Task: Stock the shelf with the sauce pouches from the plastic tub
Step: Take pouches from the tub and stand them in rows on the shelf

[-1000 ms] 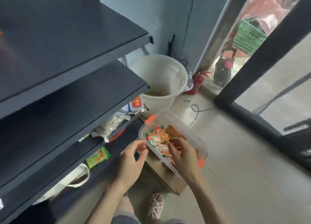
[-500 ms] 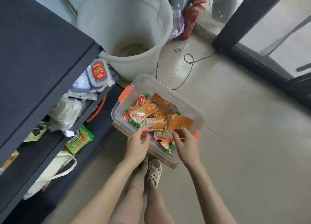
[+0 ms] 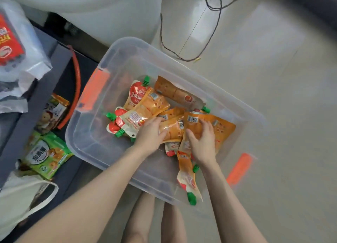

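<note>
Head view: nearest us, the left grip (image 3: pixel 149 133) and right grip (image 3: pixel 202 142) lie with bent fingers on the sauce pouches (image 3: pixel 142 104) heaped in the plastic tub (image 3: pixel 127 47). Whether either has closed, we cannot tell. The pouches overlap and look slick, so we judge a bundled lift towards the shelf (image 3: pixel 54 60) at left could spill one onto the floor (image 3: pixel 273 78).
</note>
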The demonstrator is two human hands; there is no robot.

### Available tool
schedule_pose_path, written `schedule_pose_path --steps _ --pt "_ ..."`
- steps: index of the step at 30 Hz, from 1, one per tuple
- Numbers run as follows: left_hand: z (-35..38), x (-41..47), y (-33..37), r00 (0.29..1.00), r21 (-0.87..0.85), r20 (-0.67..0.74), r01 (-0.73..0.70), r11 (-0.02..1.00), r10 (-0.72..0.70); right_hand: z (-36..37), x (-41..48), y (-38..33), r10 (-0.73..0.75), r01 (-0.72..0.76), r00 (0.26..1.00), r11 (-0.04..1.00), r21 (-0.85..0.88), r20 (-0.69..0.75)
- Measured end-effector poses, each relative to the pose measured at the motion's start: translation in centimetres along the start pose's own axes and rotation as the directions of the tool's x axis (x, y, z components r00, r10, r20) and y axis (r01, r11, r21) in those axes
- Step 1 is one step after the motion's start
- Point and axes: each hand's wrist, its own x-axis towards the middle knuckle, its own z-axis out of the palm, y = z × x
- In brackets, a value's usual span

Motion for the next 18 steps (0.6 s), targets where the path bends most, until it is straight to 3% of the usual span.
schedule_pose_path --steps 7,10,15,18 --pt "1.4 2.9 -0.7 0.991 0.384 0.024 -0.134 0.914 0.135 2.0 3.4 2.6 0.089 -0.086 0.993 0.995 0.044 -0.071" --pt "1.1 3.6 -0.4 0.993 0.428 0.019 -0.111 0.897 0.114 2.3 4.1 3.1 0.116 -0.112 0.989 0.992 0.05 -0.088" --pt "0.2 4.7 -0.1 0.983 0.363 0.183 -0.034 0.931 -0.035 2.5 4.1 3.3 0.105 -0.095 0.987 0.992 0.085 -0.123" --pt "-0.3 4.6 -0.2 0.978 0.282 0.208 -0.034 0.959 -0.026 2.4 3.7 3.0 0.123 -0.098 0.988 0.968 0.229 -0.097"
